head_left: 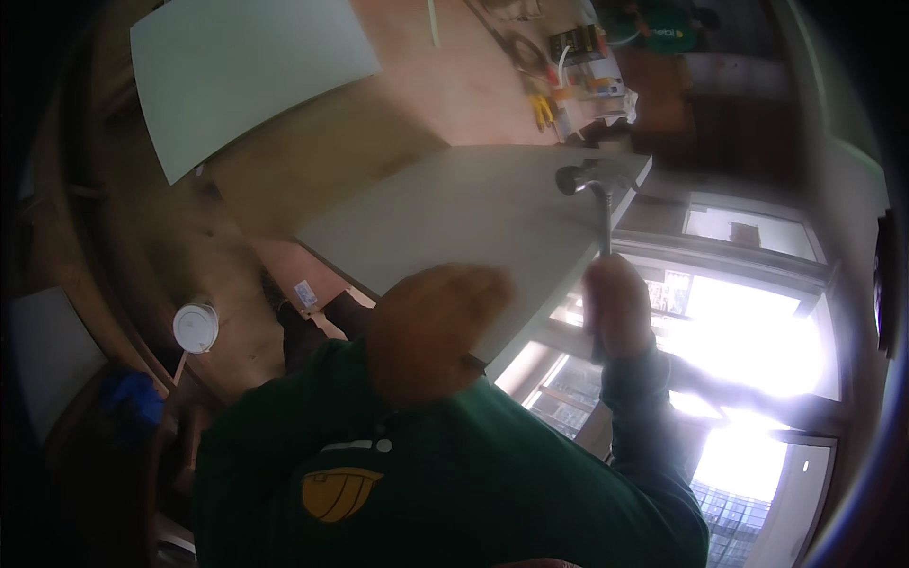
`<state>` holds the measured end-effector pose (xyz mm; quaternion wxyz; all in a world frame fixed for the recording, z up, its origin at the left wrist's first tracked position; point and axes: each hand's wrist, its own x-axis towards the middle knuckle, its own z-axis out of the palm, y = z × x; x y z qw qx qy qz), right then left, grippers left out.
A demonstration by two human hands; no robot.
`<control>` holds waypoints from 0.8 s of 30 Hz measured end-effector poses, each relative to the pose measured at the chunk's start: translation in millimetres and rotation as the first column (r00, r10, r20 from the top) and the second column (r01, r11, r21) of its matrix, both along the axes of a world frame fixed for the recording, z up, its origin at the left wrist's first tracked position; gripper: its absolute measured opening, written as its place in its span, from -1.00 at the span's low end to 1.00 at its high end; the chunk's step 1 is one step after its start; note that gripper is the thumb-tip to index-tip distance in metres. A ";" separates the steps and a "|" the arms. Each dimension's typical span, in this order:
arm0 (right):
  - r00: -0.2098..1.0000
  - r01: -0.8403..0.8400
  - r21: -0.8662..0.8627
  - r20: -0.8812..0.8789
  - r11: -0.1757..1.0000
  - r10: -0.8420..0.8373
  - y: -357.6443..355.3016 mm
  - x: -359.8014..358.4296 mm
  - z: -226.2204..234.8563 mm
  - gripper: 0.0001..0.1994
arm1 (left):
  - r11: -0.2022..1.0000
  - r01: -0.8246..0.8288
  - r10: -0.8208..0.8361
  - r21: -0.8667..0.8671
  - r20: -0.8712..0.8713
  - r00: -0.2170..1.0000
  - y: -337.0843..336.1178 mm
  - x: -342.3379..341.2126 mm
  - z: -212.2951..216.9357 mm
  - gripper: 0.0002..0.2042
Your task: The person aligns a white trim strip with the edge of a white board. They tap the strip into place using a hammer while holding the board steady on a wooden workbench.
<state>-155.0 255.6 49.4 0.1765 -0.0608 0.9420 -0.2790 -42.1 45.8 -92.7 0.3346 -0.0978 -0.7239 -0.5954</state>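
In my right hand [622,301], raised over the right edge of a pale grey board [426,208], is a claw hammer [604,216]. The fingers are wrapped round its handle, and its metal head is up, above the hand. My left hand [438,327] is in front of my chest, over the board's near edge. Motion smears its fingers, so I cannot make out whether they hold anything. Both of my arms wear dark green sleeves.
A large pale panel [251,76] lies at the upper left. Yellow-handled pliers [541,112] and other supplies sit on the far surface. A white round-lidded bucket [195,328] stands at left, bright windows [748,331] at right. Someone in a green top [668,30] is at the far right.
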 end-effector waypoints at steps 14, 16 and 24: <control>0.951 -0.140 -0.139 0.258 0.980 0.172 -43.6 60.1 13.5 -0.52 | 1.000 0.028 -0.027 -0.010 0.046 0.999 -2.2 0.1 -6.6 -0.40; 0.930 -0.121 -0.216 0.317 0.969 0.186 -44.4 68.7 11.2 -0.52 | 0.998 0.062 -0.062 -0.003 0.059 0.996 -6.1 0.2 1.9 -0.39; 0.882 -0.318 -0.256 0.272 0.913 0.384 -64.7 93.2 17.0 -0.64 | 0.994 0.050 -0.040 -0.097 0.095 0.995 -3.4 7.1 -10.6 -0.35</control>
